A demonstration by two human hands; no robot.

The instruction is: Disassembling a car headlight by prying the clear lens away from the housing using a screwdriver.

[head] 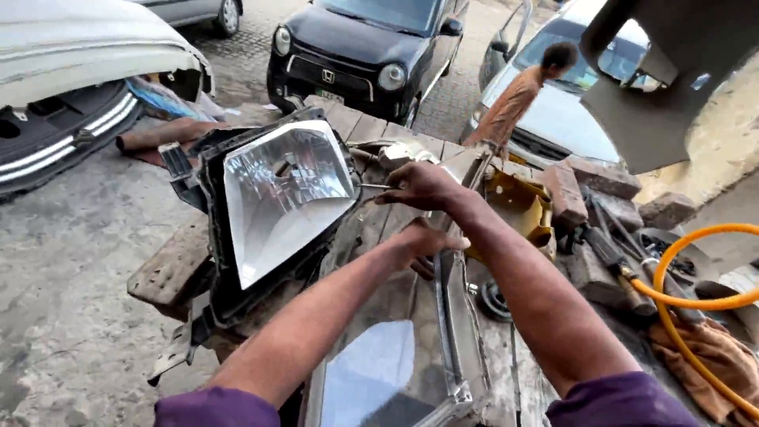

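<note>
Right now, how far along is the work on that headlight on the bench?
Done: the headlight is off any car and stands tilted on the wooden workbench, lens intact. In hand: the right hand holds a thin tool at the lamp's right edge, while the left hand rests on a metal-framed glass panel. Left: the black housing is still joined to the lens; I cannot tell whether any seam has opened.

Background: black car (368, 47) parked on paving beyond the workbench's far edge; yellow hose (696, 300) looped over bricks (601, 178) and orange rag (715, 356) at its right edge.
</note>
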